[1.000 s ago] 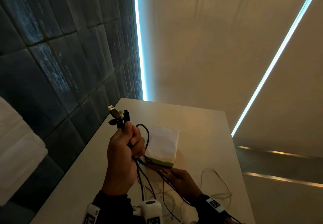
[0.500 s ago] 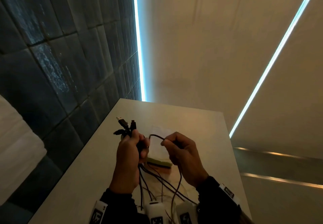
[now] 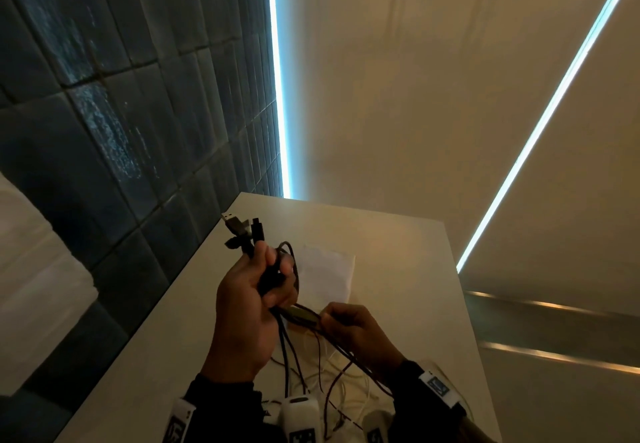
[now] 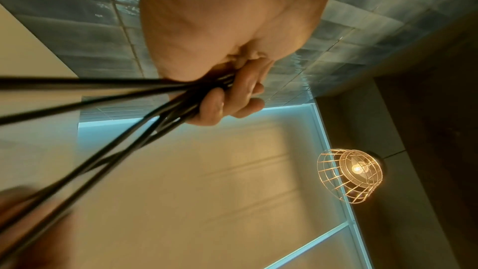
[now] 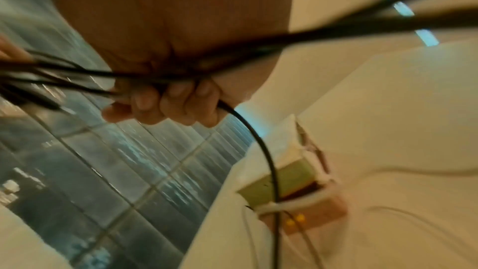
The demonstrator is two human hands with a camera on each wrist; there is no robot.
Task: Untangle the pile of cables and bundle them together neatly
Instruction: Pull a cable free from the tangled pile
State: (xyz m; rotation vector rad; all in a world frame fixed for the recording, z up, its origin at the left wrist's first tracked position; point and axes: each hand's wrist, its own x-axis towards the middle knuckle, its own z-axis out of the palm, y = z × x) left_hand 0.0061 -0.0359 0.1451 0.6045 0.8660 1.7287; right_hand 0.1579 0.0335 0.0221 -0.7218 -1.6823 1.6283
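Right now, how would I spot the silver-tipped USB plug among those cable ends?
Start at the white table against the dark tiled wall. Above it, the left hand grips black cables, their ends fanning up. The USB plug sits highest and leftmost, the only bright metal tip.

- The thin black cables [image 3: 289,349] run out of the head view's bottom edge, so their lower ends cannot be seen.
- Inside the curled left hand [image 3: 247,307], the gripped stretch of cable is covered by the fingers.
- The small white rectangular box with a green side [image 3: 327,274] on the pale bench [image 3: 398,269] is partly hidden behind both hands.
- The right hand [image 5: 165,107] and its cables are motion-blurred in the right wrist view; the cable count cannot be told.
- The plugs [image 3: 242,228] above the left hand are too small to identify.
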